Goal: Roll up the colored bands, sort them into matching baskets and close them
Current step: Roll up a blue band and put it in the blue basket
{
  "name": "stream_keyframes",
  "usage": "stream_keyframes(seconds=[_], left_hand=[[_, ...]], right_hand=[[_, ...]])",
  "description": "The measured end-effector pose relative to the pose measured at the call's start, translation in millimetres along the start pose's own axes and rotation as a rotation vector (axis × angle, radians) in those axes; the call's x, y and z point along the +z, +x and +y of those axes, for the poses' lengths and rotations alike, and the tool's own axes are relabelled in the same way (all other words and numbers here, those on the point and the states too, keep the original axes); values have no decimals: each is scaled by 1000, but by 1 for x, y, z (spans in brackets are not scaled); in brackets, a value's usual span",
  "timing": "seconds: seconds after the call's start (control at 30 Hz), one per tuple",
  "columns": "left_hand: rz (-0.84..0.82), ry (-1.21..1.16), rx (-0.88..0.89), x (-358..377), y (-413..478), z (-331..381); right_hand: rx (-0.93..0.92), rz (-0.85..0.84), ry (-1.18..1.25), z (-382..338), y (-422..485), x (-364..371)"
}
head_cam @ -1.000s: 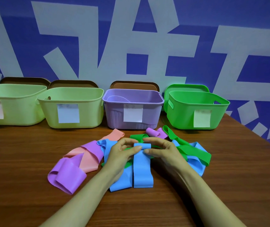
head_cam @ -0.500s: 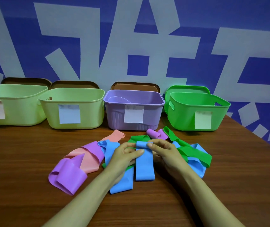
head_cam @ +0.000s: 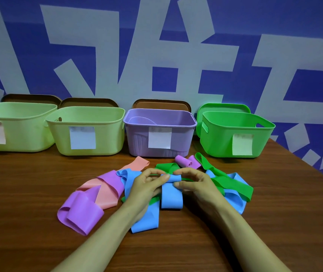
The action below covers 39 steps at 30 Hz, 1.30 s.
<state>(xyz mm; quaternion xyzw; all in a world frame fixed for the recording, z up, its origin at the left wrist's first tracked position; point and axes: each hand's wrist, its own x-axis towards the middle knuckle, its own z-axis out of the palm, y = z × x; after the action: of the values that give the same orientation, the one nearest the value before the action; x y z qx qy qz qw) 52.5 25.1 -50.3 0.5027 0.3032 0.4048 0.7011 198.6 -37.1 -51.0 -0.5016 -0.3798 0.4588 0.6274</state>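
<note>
A blue band (head_cam: 171, 197) lies mid-table, its far end curled into a small roll. My left hand (head_cam: 147, 185) and my right hand (head_cam: 194, 183) both pinch that roll from either side. Around it lie more blue bands (head_cam: 145, 222), green bands (head_cam: 229, 183), a large purple band (head_cam: 82, 213), a pink band (head_cam: 105, 195) and a small rolled purple band (head_cam: 183, 160). Behind them stand open baskets in a row: two pale yellow-green ones (head_cam: 21, 112) (head_cam: 86, 110), a purple one (head_cam: 159, 112) and a bright green one (head_cam: 237, 116).
Brown lids (head_cam: 161, 104) lean against the wall behind the first three baskets, and a green lid (head_cam: 223, 107) behind the green one. Each basket carries a paper label. The table's right edge (head_cam: 313, 163) runs diagonally past the green basket.
Both hands have rolled the blue band's far end toward me, so the roll is thicker and the flat length shorter.
</note>
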Motion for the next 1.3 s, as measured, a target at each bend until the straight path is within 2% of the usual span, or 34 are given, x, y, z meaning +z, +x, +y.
stream_keyframes(seconds=[0.13, 0.27, 0.43, 0.57, 0.7, 1.3], left_hand=[[-7, 9, 28, -2, 1, 1], [-19, 29, 52, -3, 1, 1], [-37, 33, 78, -4, 1, 1], [-18, 0, 0, -2, 2, -1], [-69, -30, -91, -1, 1, -1], [-5, 57, 9, -3, 1, 0]], right_hand=[[-22, -4, -79, -2, 1, 0], [-3, 20, 24, -2, 3, 0], [58, 10, 5, 2, 2, 3], [25, 15, 36, 2, 1, 3], [2, -5, 34, -3, -1, 3], [-41, 8, -76, -5, -4, 3]])
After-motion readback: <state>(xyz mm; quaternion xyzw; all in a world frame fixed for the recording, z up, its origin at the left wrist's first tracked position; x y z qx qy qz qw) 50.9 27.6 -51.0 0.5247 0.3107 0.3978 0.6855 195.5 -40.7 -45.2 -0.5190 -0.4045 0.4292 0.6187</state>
